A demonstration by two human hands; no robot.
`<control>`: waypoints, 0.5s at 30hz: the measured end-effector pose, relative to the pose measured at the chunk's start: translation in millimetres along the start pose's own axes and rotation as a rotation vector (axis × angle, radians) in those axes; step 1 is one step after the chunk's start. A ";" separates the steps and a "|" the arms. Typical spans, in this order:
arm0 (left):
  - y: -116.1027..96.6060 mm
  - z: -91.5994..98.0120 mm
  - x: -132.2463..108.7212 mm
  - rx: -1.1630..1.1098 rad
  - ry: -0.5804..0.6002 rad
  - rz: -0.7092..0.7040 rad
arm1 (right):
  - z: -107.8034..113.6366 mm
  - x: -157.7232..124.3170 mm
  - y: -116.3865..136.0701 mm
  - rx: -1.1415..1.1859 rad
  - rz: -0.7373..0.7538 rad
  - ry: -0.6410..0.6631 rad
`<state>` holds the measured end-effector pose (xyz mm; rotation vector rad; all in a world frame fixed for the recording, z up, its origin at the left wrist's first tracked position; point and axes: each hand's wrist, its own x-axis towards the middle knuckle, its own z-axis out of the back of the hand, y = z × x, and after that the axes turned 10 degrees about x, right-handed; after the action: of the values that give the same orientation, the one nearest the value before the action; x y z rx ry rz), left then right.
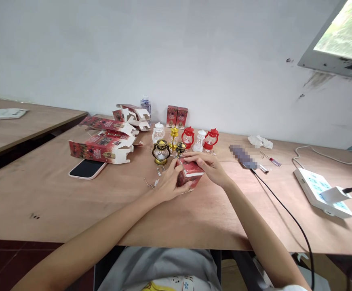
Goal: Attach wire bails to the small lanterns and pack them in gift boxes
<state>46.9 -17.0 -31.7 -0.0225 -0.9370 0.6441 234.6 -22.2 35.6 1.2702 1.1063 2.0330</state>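
A small red printed cardboard box (190, 174) stands at the middle of the table. My left hand (173, 180) is closed around its left side, thumb on the near face. My right hand (207, 163) is closed over the box's top, fingers along the far edge and thumb on the top panel. What is inside the box is hidden. Just behind sit a black-and-gold mini lantern (161, 152) and another dark one (180, 148), partly covered by my hand. Further back are a gold lantern (173, 138), red lanterns (188, 137) and white lanterns (199, 141).
Opened red cartons (103, 147) lie at left, above a phone (87, 169). Two upright red boxes (176, 117) and a bottle (145, 105) stand by the wall. At right are a blurred-out device (243, 157), a screwdriver (272, 160), crumpled tissue (260, 141) and a power strip (318, 190) with cables.
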 end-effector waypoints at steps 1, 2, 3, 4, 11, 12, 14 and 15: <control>0.5 -1.4 -1.1 0.002 -0.005 -0.004 | 0.9 -0.5 0.5 0.005 0.013 0.021; 1.1 -2.6 -1.9 0.002 -0.010 -0.009 | 1.9 -1.0 1.6 0.010 0.025 0.046; 1.6 -3.6 -2.4 0.001 -0.015 -0.017 | 2.9 -1.6 2.9 0.010 0.031 0.072; 2.2 -4.5 -2.7 -0.001 -0.021 -0.025 | 3.7 -2.2 4.4 0.004 0.029 0.091; 4.2 -12.5 -5.5 -0.049 -0.145 -0.064 | 3.0 -1.9 7.9 -0.053 -0.012 0.108; 3.7 -13.2 -6.2 -0.055 -0.167 -0.063 | 2.0 -2.0 7.8 -0.064 -0.016 0.131; 2.4 -13.6 -7.0 -0.064 -0.215 -0.065 | -0.1 -3.0 7.9 -0.101 -0.014 0.189; 1.6 -13.2 -6.9 -0.068 -0.254 -0.063 | -0.9 -3.8 8.1 -0.130 -0.011 0.215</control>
<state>53.1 -16.0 -45.3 0.0290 -1.1999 0.5647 235.5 -29.8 40.2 0.9978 1.0511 2.2339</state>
